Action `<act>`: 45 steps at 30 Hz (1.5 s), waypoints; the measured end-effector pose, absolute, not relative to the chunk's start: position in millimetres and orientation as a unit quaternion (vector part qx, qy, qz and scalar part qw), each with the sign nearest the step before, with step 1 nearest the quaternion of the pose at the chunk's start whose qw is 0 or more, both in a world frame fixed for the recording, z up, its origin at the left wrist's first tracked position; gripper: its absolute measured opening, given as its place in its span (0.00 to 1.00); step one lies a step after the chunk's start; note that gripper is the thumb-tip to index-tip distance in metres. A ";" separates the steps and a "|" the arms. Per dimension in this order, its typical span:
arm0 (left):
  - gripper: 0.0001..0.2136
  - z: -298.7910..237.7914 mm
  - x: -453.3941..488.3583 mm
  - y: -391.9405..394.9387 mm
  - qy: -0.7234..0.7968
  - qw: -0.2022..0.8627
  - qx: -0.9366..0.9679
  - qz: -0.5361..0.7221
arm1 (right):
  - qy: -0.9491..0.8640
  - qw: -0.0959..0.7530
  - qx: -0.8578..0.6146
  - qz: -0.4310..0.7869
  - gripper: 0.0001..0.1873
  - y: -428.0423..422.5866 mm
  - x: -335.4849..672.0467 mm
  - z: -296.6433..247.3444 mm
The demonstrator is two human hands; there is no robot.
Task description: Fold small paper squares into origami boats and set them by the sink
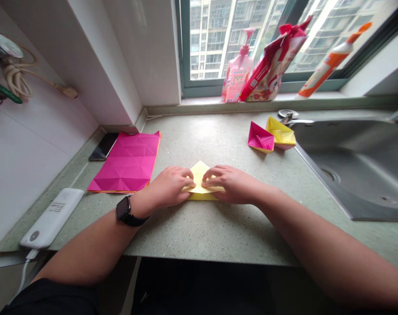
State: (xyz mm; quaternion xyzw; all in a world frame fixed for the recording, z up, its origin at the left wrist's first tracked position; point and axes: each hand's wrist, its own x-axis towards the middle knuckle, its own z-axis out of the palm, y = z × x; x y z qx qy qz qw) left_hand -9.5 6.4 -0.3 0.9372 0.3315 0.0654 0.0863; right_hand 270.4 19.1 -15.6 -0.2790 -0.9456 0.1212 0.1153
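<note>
Clearly, both hands were busy with one piece of yellow paper [199, 170], which lay on the near middle of the speckled countertop [192, 232], its point toward the far side and a strip showing along the near edge. The left hand [172, 186] had its side of the paper between bent fingers and thumb, and the right hand [236, 184] had the other side in the same way; a small gap separated the two sets of fingertips.

An uneven press seemed the likeliest fault: if one hand bore down harder or pulled sideways, the layers could slip and the crease run askew. Too sharp a tug outward might tear the paper at a fold. The fingers also covered both side corners, so a misaligned edge there could go unnoticed.

To the left, the pink sheets [129, 159] lay close by the left wrist with its watch [123, 210]; whether they touched could not be told, but a backward sweep of that arm might drag the stack. On the far right, a pink folded shape [261, 139] and a yellow folded shape [282, 133] stood beside the sink [366, 175], where a knock could tip the yellow one in, and any water would soften it.
</note>
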 end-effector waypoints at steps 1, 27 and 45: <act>0.08 -0.4 -9.7 6.8 0.332 0.089 0.937 0.066 | -0.945 0.117 -0.279 0.122 0.18 19.1 270.2 -15.6; 0.25 -7.9 -11.8 9.8 0.414 0.082 0.902 0.095 | -0.928 0.153 -0.326 0.098 0.08 32.3 282.9 -19.1; 0.24 -15.1 -9.0 10.7 0.372 0.049 0.914 0.152 | -0.895 0.123 -0.425 0.053 0.07 36.8 282.1 -19.7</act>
